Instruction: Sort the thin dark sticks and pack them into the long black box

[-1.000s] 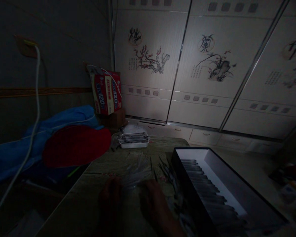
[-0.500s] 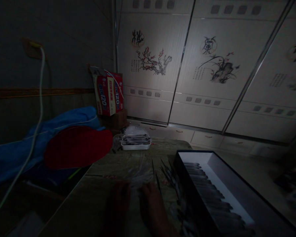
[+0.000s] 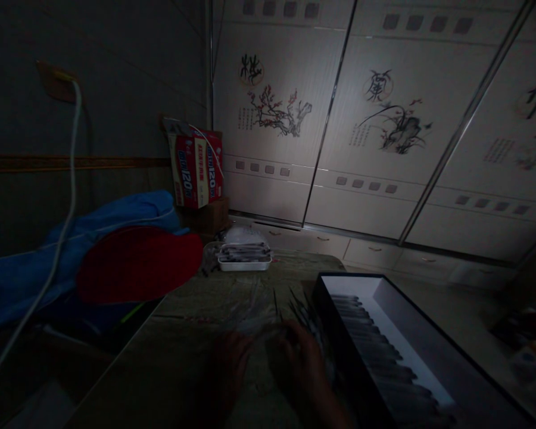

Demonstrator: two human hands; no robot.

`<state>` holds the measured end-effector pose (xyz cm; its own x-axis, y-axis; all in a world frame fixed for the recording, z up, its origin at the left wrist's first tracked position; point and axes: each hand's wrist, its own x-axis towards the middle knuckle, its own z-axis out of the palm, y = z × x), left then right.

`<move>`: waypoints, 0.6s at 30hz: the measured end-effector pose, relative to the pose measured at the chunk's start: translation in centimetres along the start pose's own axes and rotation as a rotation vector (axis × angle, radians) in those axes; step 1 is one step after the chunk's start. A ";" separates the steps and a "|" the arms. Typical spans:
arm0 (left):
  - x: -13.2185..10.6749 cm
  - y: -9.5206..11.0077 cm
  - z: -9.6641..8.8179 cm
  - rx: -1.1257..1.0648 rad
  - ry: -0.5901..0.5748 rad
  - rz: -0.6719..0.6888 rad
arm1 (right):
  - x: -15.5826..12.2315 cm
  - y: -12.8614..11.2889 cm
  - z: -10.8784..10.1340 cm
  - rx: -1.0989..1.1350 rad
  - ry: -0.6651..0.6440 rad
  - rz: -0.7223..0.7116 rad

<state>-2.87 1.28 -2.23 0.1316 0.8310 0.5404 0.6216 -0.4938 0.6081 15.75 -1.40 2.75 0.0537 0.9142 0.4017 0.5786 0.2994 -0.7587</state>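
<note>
Low over the near part of the table, my left hand [image 3: 233, 357] has its fingers bent together at a thin clear plastic sleeve [image 3: 250, 325], which it seems to grip; the dim light blurs the edge. To its right, my right hand [image 3: 304, 357] curls its thumb and fingers inward. Whatever sits between them is too dark to make out. Just beyond that hand lie several slim dark pen-like sticks [image 3: 301, 307], partly hidden by it. A long dark-sided box [image 3: 422, 322] with a white inside stands at the right, holding a row of plastic-wrapped bundles [image 3: 379, 351].
At the table's far edge sits a white tray [image 3: 245, 266] full of slim pen-like pieces. On the left are a red round seat [image 3: 140, 265], blue cloth [image 3: 116, 214] and a hanging white cable [image 3: 71, 196]. A red carton [image 3: 196, 170] stands before the wardrobe doors [image 3: 277, 119].
My right hand has moved right and forward, toward the dark sticks. My left hand has shifted slightly right. The gap between the hands has widened.
</note>
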 end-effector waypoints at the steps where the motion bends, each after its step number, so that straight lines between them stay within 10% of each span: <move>1: 0.1 0.3 -0.3 -0.039 0.038 -0.073 | 0.1 0.3 -0.1 -0.008 0.018 0.035; 8: 1.4 1.1 -1.7 -0.481 0.179 -0.610 | -0.7 1.5 0.0 -0.621 -0.137 0.201; 18: 0.2 2.9 0.2 -0.974 -0.120 -0.733 | -0.9 0.3 0.7 -0.712 -0.199 0.319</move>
<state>-0.84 0.11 -0.48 0.0960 0.9857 -0.1387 -0.2520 0.1589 0.9546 15.33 -1.92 1.80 0.1970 0.9778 0.0708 0.9432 -0.1693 -0.2857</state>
